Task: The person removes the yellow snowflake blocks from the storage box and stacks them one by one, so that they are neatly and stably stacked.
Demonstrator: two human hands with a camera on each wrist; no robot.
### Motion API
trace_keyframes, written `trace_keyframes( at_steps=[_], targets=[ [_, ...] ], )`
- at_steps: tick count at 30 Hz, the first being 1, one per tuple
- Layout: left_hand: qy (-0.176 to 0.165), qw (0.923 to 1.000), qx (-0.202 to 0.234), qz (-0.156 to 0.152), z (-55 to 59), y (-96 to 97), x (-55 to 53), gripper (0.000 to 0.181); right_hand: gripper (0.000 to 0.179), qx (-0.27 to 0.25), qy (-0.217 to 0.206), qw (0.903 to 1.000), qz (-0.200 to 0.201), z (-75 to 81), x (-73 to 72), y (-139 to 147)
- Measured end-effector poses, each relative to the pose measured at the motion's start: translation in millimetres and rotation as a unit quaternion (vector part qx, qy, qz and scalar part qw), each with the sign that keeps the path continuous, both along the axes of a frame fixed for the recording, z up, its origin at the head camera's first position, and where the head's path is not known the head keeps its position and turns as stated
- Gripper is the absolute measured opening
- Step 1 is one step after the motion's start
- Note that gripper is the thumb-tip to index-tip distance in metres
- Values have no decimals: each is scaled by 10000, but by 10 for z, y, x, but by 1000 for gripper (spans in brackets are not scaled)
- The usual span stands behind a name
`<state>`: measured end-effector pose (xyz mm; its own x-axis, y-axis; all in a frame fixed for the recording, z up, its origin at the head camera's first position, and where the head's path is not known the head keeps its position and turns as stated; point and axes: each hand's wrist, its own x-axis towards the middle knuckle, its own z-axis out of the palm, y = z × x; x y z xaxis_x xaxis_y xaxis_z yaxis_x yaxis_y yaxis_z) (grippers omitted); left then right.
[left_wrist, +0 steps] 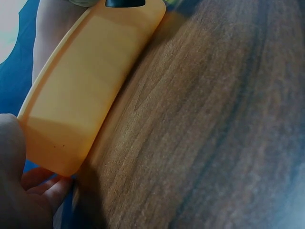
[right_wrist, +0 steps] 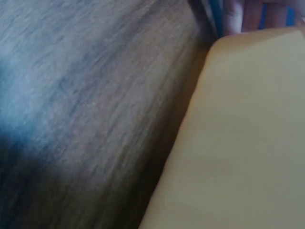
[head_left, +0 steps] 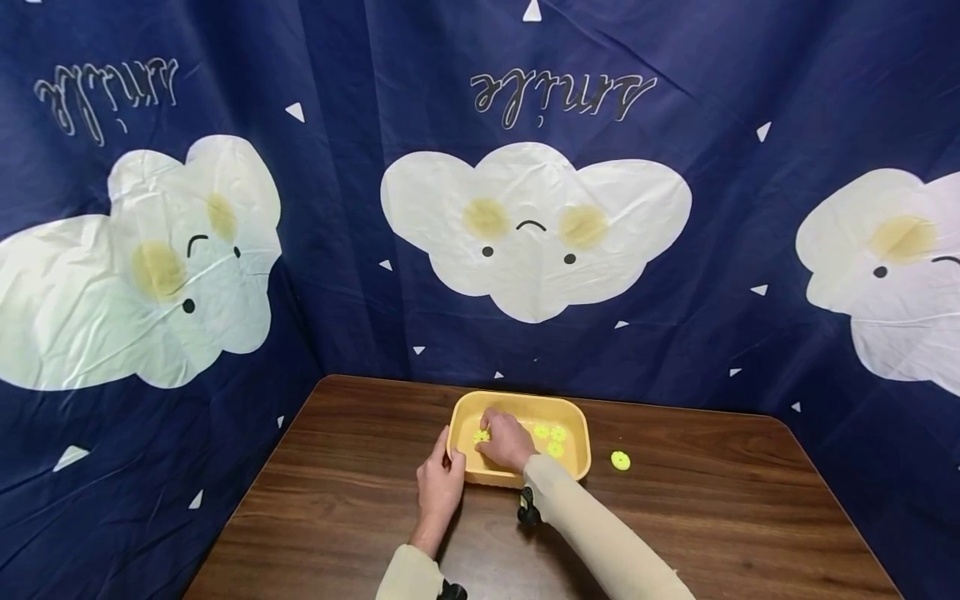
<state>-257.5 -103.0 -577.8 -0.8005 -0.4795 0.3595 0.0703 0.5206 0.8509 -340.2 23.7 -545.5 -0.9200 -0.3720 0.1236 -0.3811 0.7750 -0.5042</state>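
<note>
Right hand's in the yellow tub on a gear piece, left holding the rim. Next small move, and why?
Probably lift the right hand clear of the tub with the gear piece at its fingertips. The left hand already steadies the rim.

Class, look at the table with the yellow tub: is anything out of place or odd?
One yellow-green disc lies alone on the wooden table, just right of the yellow tub, while similar discs sit inside it. The right hand reaches into the tub; the left hand holds its left end. Nothing looks spilled or damaged.
</note>
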Motion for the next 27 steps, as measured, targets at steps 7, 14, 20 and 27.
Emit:
trace_keyframes(
  at_steps=[7,14,20,27],
  targets=[
    [-22,10000,40,-21,-7,10,-8,45,21,-898,-225,9956,154,52,-38,162],
    [-130,9998,130,-51,0,2,7,47,13,-1549,-699,9854,-114,235,-104,429],
    [-49,9999,128,-46,3,-1,7,45,10,-1788,-736,9805,-360,474,-135,736],
    [14,10000,85,-23,-2,10,3,45,11,-1813,-822,9788,-484,657,-109,1116]
  ],
)
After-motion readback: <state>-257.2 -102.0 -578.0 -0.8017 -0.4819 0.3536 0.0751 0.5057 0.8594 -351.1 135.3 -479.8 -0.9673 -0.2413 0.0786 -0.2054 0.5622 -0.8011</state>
